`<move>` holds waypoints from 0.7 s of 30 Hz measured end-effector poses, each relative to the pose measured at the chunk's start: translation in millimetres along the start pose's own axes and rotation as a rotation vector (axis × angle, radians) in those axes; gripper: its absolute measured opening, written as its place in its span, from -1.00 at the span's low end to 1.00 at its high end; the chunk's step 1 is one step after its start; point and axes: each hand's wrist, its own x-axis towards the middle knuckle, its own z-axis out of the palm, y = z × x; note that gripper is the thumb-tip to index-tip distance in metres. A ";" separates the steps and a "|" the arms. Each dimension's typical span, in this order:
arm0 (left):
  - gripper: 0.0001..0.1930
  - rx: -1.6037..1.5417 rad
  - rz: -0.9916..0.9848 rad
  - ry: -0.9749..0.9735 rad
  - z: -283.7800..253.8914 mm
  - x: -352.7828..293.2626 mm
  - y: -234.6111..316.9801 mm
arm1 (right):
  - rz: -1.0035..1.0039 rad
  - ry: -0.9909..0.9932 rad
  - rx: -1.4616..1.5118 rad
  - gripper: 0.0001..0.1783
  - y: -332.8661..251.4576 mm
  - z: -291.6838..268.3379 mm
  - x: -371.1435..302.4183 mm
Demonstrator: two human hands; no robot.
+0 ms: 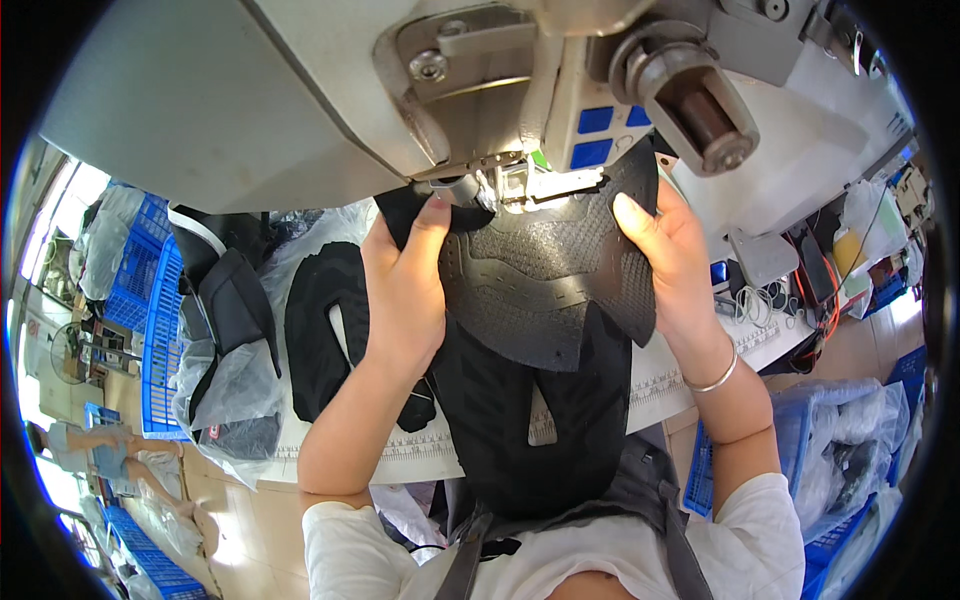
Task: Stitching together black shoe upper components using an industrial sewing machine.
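Between my hands is a black shoe upper, its textured, shiny front part under the lit needle area of a sewing machine. A matte black U-shaped part with a slot hangs below it over the table edge toward my lap; whether the two are joined cannot be seen. My left hand grips the upper's left side, thumb on top near the presser foot. My right hand pinches the right edge, thumb on top and fingers behind.
Left of my forearm another black U-shaped upper lies on the white table, which has a ruler strip. Beyond it, a blue crate holds black pieces and plastic. At right stand a plastic-lined blue crate and coiled cables.
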 end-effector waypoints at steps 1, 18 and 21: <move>-0.81 0.019 0.026 -0.001 -1.1 2.1 -0.2 | 0.004 -0.017 -0.009 -0.64 0.3 -0.8 1.7; -0.77 0.118 -0.063 -0.136 -9.7 26.1 17.9 | -0.037 -0.007 0.004 -0.63 3.1 3.7 1.7; -0.73 0.149 -0.177 -0.147 -17.6 32.1 21.2 | -0.033 0.080 -0.012 -0.66 3.7 8.1 -2.2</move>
